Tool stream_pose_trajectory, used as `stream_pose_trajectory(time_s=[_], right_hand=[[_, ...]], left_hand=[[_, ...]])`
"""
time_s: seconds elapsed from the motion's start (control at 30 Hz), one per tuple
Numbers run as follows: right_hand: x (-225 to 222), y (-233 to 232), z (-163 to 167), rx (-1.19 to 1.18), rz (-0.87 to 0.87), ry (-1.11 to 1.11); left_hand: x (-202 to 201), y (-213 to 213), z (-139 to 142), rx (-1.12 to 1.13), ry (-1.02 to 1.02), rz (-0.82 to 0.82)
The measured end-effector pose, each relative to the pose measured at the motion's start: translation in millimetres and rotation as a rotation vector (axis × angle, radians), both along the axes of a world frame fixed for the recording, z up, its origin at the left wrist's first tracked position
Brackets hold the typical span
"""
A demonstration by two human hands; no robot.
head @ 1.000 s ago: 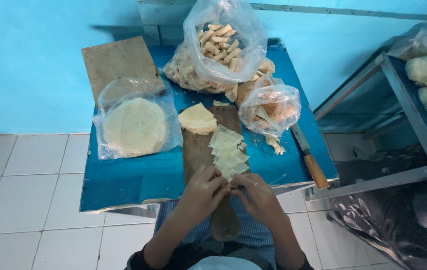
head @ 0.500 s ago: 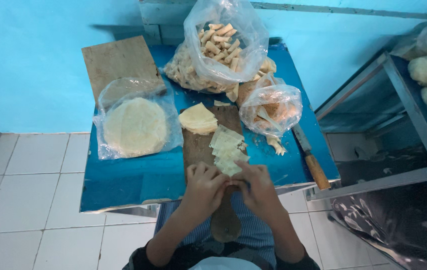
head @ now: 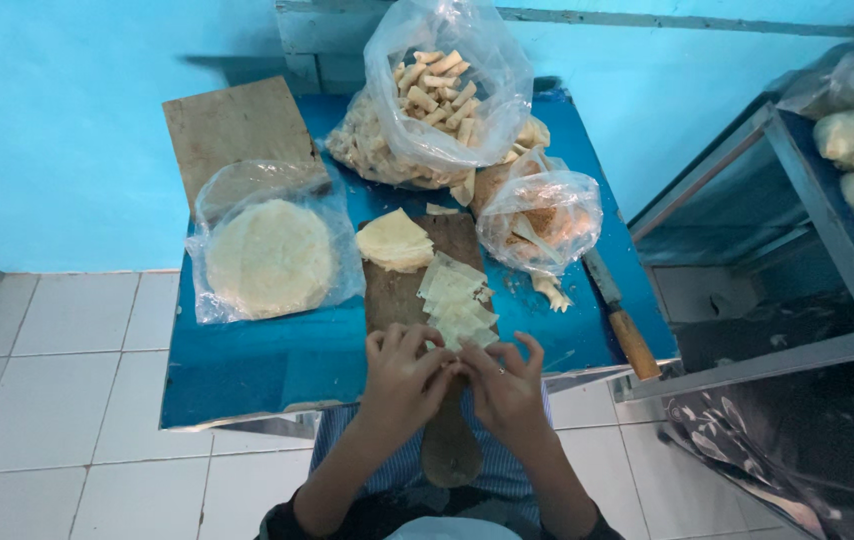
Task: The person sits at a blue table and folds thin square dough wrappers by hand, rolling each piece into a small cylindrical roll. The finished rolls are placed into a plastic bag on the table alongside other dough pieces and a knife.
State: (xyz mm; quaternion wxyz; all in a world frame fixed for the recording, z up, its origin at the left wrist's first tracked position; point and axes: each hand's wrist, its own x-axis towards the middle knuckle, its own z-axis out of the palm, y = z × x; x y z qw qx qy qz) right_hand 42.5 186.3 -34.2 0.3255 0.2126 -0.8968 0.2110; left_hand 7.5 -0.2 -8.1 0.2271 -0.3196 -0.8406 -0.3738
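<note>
My left hand and my right hand meet at the near end of a long wooden board, fingers pinched together on a small pale wrapper piece. Just beyond them lies a fanned row of pale dough wrappers. A stack of wedge-shaped wrappers sits farther up the board. What lies inside the pinched piece is hidden by my fingers.
On the blue table are a bag of round dough sheets, a big clear bag of rolled pieces, a smaller bag, a square wooden board and a wooden-handled knife. A metal shelf stands at right.
Both hands moved slightly up the board toward the fanned wrappers and closed in on one piece, fingers working together.
</note>
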Motion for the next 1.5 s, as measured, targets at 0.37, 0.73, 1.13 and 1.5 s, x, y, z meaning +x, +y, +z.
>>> stream_pose_trajectory(time_s=[0.37, 0.73, 1.13, 1.5], right_hand=[[-2, -9, -3, -0.082, -0.055, 0.002], [3, -12, 5, 0.004, -0.17, -0.048], [-39, 1, 25, -0.202, -0.092, -0.121], [-31, 16, 21, -1.197, 0.326, -0.719]], left_hand=[[0, 1, 0, -0.053, 0.061, 0.058], [-10, 6, -4, -0.073, 0.074, 0.143], [-17, 9, -2, 0.051, -0.002, 0.141], [-19, 15, 11, 0.193, -0.081, 0.098]])
